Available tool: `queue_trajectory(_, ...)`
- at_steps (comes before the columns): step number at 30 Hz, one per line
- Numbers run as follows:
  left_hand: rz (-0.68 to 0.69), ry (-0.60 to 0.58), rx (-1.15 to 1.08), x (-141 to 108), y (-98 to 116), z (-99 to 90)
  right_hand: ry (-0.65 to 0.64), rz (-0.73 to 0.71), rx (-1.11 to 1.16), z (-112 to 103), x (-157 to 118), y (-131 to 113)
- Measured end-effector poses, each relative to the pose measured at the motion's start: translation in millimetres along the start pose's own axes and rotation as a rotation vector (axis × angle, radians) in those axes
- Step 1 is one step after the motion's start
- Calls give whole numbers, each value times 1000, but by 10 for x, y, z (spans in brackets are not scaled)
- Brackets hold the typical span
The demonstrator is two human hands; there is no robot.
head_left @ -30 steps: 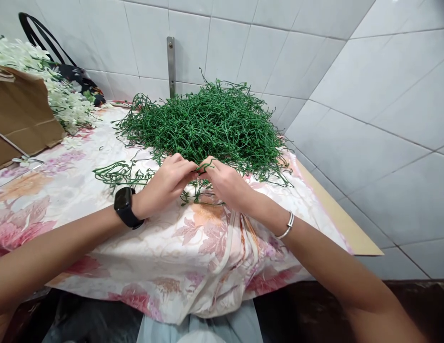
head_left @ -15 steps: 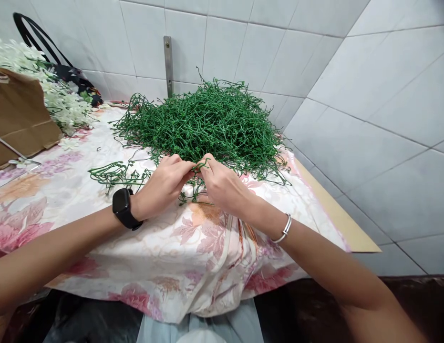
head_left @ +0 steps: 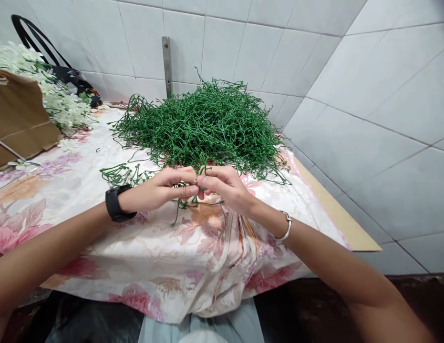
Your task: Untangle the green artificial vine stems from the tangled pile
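My left hand (head_left: 164,189), with a black watch on its wrist, and my right hand (head_left: 229,188), with a silvery bangle, meet at the fingertips above the table's front part. Both are pinched on thin green plastic flower stems (head_left: 204,168) that poke out above and below the fingers. Exactly how the stems run between the fingers is hidden. Right behind my hands rises a big tangled pile of green stems (head_left: 207,121). A small bundle of loose stems (head_left: 118,175) lies beyond my left wrist, partly covered by it.
A floral cloth (head_left: 82,205) covers the table. White artificial flowers (head_left: 64,102) and a brown cardboard box (head_left: 19,116) stand at the left, with a dark bag (head_left: 77,81) behind. Tiled walls (head_left: 379,119) close off the back and right. A board edge (head_left: 336,216) sticks out at the right.
My hands have come a little lower and nearer, and their fingers have turned so more of them shows. The small bundle at the left has shifted slightly to the right.
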State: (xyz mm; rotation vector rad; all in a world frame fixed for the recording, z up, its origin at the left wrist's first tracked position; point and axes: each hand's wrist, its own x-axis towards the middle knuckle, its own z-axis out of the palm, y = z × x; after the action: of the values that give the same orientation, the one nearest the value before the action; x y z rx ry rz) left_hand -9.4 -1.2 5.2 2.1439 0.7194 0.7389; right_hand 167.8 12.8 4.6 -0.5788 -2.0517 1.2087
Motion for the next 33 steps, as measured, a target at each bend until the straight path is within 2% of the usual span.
queue_trajectory(3,-146,22,-254,9,33,18,41,57,249,16,14,1)
queue_trajectory(6,-200,91,-368,25,48,55,106,96,319,26,34,-13)
queue_trajectory(10,-151,177,-413,43,27,120,163,161,426,47,54,-26)
queue_trajectory(18,-90,159,-382,39,-25,175,148,218,626,89,55,43)
queue_trajectory(29,-83,182,-468,32,19,157,227,220,684,80,55,1)
queue_trajectory(33,-65,185,-430,56,76,151,249,217,688,167,65,-41)
